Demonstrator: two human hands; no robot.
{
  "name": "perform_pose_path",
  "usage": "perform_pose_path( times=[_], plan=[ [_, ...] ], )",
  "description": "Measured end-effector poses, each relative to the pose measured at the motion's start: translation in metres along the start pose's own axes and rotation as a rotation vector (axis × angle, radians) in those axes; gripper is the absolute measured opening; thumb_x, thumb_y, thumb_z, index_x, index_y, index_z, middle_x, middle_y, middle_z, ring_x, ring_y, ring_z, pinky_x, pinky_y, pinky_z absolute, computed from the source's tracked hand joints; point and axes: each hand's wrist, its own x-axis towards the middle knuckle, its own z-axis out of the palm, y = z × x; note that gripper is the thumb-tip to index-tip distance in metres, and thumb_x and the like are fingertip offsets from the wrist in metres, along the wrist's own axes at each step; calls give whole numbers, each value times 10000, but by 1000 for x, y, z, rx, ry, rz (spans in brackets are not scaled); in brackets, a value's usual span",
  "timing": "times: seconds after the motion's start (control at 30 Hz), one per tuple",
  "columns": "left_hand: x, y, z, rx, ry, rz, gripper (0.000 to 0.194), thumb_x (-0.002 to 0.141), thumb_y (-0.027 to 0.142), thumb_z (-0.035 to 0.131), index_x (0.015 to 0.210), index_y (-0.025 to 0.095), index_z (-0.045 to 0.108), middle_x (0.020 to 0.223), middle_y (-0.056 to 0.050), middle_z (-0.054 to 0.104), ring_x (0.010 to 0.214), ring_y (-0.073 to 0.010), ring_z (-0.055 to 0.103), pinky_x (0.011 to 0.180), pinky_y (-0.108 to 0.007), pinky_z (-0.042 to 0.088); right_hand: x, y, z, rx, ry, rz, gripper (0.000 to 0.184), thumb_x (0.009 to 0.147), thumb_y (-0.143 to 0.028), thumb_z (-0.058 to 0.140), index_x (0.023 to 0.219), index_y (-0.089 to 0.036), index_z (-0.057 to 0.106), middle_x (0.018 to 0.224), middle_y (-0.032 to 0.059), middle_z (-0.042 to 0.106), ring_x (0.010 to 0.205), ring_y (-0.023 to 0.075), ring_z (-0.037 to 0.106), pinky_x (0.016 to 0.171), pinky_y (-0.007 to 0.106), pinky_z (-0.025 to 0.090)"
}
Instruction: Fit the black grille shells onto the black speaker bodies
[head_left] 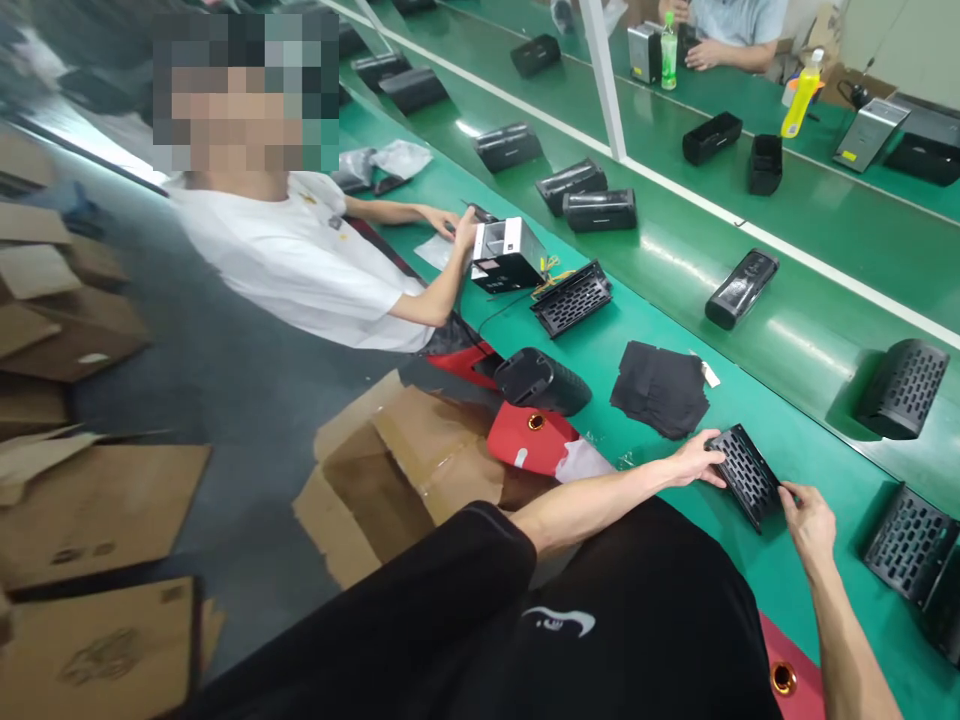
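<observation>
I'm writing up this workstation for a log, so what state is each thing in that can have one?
Slotted black panel: held between both hands, tilted.
Left hand: fingers closed on the panel's left end.
Right hand: fingers closed at its right edge.
Black sheets: loosely piled, lying flat.
Cardboard box: open, flaps spread.
Green bottle: upright, cap on.
Yellow bottle: standing, cap on.

no text or label can be read.
</observation>
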Motion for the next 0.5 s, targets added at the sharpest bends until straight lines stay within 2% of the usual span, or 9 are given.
perform_pose_path(
  times=[0.07,0.23,0.33,0.43,0.5],
  plan=[
    [-7,-7,-4,9,-8,-6,970,811,278,854,1620,246,321,1127,-80,656,830,-187,750,763,-430,688,12,2,-5,-4,-32,-8,815,854,-884,336,902,-201,778,941,151,719,785,280,640,809,436,518],
    [-25,-19,-9,63,36,-17,1017,701,288,926,1562,250,387,958,14,636,691,-167,731,783,-467,670,60,5,-31,-82,71,38,688,811,-751,351,927,-195,741,969,199,688,954,375,639,884,507,487],
    [-41,-16,-16,349,31,-62,1018,695,308,906,1576,232,402,793,55,640,569,-186,690,809,-510,647,91,6,-48,-109,71,59,512,717,-678,414,819,-255,685,878,191,637,949,428,622,832,557,472],
    [-57,-8,-26,709,93,-11,861,699,373,886,1483,252,551,635,72,589,564,-238,680,870,-521,611,104,-9,-52,-134,112,111,435,661,-680,493,789,-291,639,851,200,576,994,504,601,787,625,458],
    [-63,-3,-33,740,242,96,620,695,363,875,1279,278,682,631,49,585,699,-274,710,941,-503,577,101,-35,-39,-124,133,97,430,712,-699,504,815,-300,624,873,209,565,1026,527,588,791,657,454]
  ],
)
